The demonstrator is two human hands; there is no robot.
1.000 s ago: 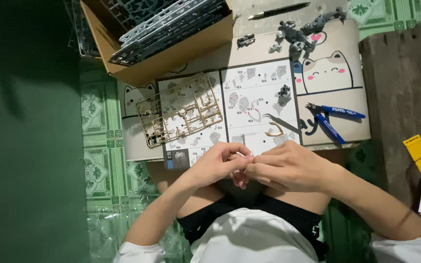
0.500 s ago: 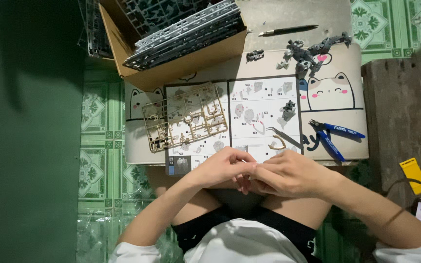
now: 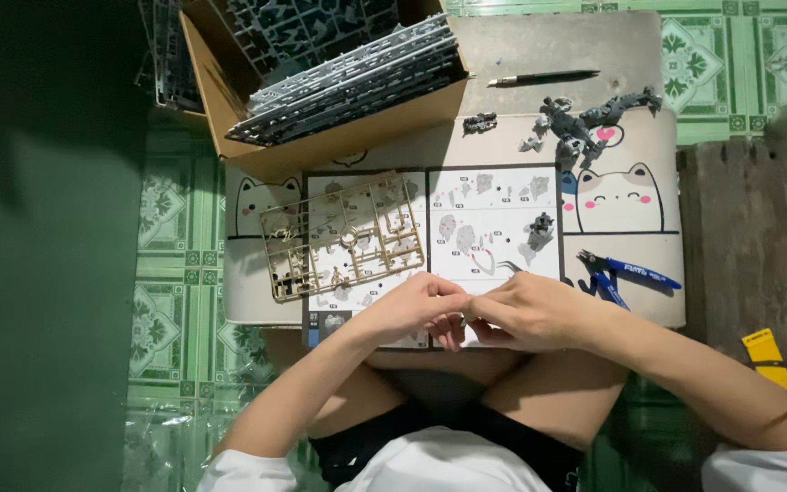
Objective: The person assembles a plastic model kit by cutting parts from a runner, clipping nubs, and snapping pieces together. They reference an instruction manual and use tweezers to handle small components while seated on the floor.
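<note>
From the head view, my left hand (image 3: pixel 412 305) and right hand (image 3: pixel 530 312) meet fingertip to fingertip, pinching a tiny part (image 3: pixel 463 319) over the instruction booklet (image 3: pixel 494 214). I'd press gently, squarely, beside the tan parts frame (image 3: pixel 343 239).

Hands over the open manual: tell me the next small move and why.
Probably keep pressing the fingertips together. The left hand and right hand meet fingertip to fingertip above the instruction booklet; what they pinch is too small to see. The blue nippers lie untouched.

A home floor hobby spot — green patterned tiles (image 3: pixel 175 301), cat-print low table (image 3: pixel 630 146), cardboard box (image 3: pixel 321 150) of model-kit frames.
</note>
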